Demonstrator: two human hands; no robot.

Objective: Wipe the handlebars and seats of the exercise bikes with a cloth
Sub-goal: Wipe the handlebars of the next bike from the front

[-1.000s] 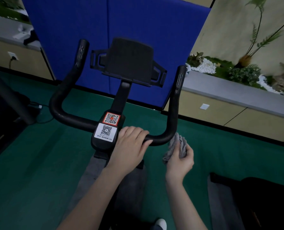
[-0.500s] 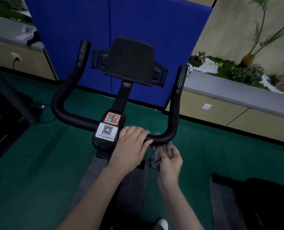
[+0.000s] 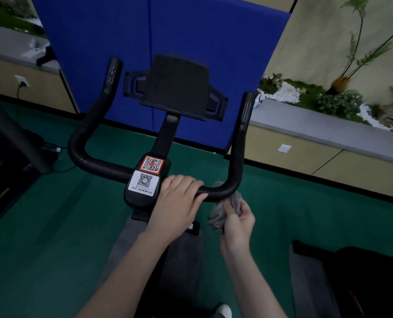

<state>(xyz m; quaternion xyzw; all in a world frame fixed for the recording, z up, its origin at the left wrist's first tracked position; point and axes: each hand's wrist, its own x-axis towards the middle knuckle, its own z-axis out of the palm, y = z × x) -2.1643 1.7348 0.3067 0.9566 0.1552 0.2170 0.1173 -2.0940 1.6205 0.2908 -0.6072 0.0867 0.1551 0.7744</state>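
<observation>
The right hand (image 3: pixel 238 222) has its fingers curled around a bunched grey cloth (image 3: pixel 223 207), which it presses up against the underside of the black, U-shaped padded handlebar (image 3: pixel 223 191) at its lower right bend; part of the cloth is hidden behind the bar and part inside the palm. Just beside it, the left hand (image 3: pixel 179 203) lies on the straight cross section of the same bar, fingers curled over the top and thumb below, gripping it. To the left of that hand sits the black centre clamp with a white QR sticker (image 3: pixel 144 181) and a red-bordered QR sticker (image 3: pixel 152 164) above it; the small print is too blurred to read. A black stem rises to a black tablet holder (image 3: pixel 177 86), seen from behind. The bike's frame below the hands is dark and hard to make out, and its seat is out of view. Under everything lies a green floor (image 3: pixel 53 226), with a blue padded wall panel (image 3: pixel 168 31) behind the bar. At right, a grey-topped ledge with plants and white pebbles (image 3: pixel 305 97) runs along the wall. Dark equipment at the left and lower right edges is cut off.
</observation>
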